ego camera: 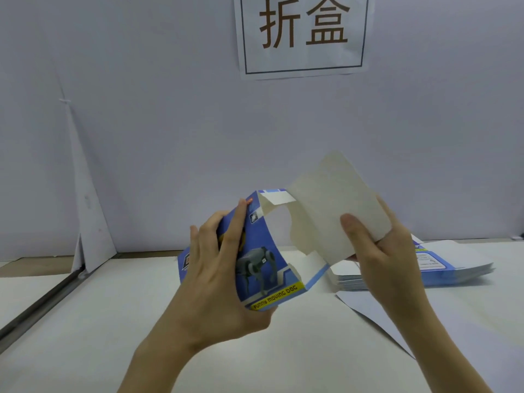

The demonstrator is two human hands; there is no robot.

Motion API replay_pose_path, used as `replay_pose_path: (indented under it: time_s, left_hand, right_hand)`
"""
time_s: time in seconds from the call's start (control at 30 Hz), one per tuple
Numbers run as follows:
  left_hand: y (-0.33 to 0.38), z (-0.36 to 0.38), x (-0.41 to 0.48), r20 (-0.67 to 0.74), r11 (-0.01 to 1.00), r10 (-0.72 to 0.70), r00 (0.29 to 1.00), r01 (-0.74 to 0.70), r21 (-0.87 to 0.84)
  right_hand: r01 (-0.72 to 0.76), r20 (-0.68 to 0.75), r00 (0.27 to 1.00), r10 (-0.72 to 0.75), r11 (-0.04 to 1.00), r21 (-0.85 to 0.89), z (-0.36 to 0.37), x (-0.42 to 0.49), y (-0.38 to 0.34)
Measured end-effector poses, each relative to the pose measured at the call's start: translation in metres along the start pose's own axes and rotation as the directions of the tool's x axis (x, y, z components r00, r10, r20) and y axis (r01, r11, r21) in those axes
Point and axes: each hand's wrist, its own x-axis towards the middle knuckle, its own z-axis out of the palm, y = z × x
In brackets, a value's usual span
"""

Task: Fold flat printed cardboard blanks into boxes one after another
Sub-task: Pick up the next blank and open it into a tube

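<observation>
- White tabletop below, pale wall behind, a paper sign with two big characters up top.
- Head view: the half-opened box blank is held in the air above the table, between both hands.
- Left hand grips the blue robot-dog panel, fingers curled over its face.
- Right hand pinches the plain white panel, thumb in front, fingers behind.
- Stack of flat blanks lies on the table, beyond the right hand.
</observation>
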Motion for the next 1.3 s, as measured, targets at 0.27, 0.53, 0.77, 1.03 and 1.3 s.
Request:
replay_pose_path:
  time_s: [0.27, 0.53, 0.77, 1.03, 1.3]
  left_hand:
    - [0.004, 0.006, 0.0, 0.046, 0.993, -0.065, 0.997, 0.06, 0.105]
    - [0.006, 0.004, 0.002, -0.044, 0.981, 0.071, 0.997, -0.062, 0.183]
    - [0.007, 0.002, 0.004, -0.015, 0.961, 0.126, 0.992, -0.118, 0.249]
    - [0.004, -0.003, 0.004, -0.008, 0.975, 0.086, 0.996, -0.083, 0.204]
    - [0.0, -0.007, 0.002, -0.016, 0.978, 0.091, 0.996, -0.086, 0.187]
  right_hand:
    - [-0.211, 0.602, 0.794, 0.082, 0.967, 0.146, 0.009, 0.005, -0.014]
    - [-0.589, 0.634, 0.748, 0.195, 0.634, 0.501, -0.007, -0.001, -0.007]
    - [-0.518, 0.702, 0.692, 0.169, 0.794, 0.319, -0.006, -0.002, -0.011]
    - [-0.522, 0.683, 0.706, 0.185, 0.788, 0.326, -0.004, -0.003, -0.009]
    - [-0.408, 0.417, 0.873, 0.253, 0.848, 0.338, 0.0, -0.001, -0.004]
